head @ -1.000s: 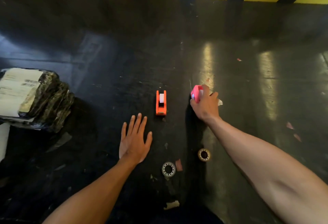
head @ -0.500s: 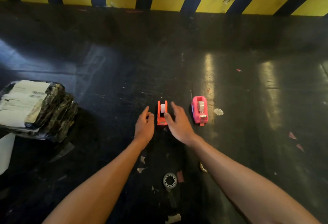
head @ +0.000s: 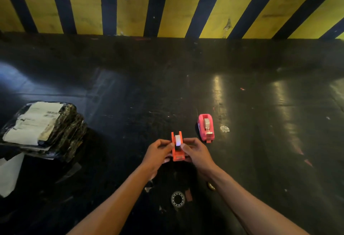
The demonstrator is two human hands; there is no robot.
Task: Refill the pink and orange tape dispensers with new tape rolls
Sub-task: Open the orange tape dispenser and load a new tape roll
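The orange tape dispenser (head: pixel 177 149) is held between both hands near the middle of the dark floor, with a whitish tape roll (head: pixel 178 140) seated in it. My left hand (head: pixel 158 152) grips its left side and my right hand (head: pixel 197 153) grips its right side, thumbs near the roll. The pink tape dispenser (head: pixel 205 129) stands on the floor just right of and beyond them, untouched, with a roll in it. A clear tape roll (head: pixel 178 199) lies on the floor between my forearms. Another roll (head: pixel 211 186) peeks out beside my right forearm.
A stack of black-wrapped parcels with white labels (head: pixel 42 130) sits at the left. A yellow-and-black striped wall (head: pixel 167 15) closes off the far side. Small scraps of tape and paper (head: pixel 224 128) litter the floor near the dispensers.
My right hand left the pink dispenser standing on the floor. Both hands closed in on the orange dispenser and now grip it, closer to me than where it stood.
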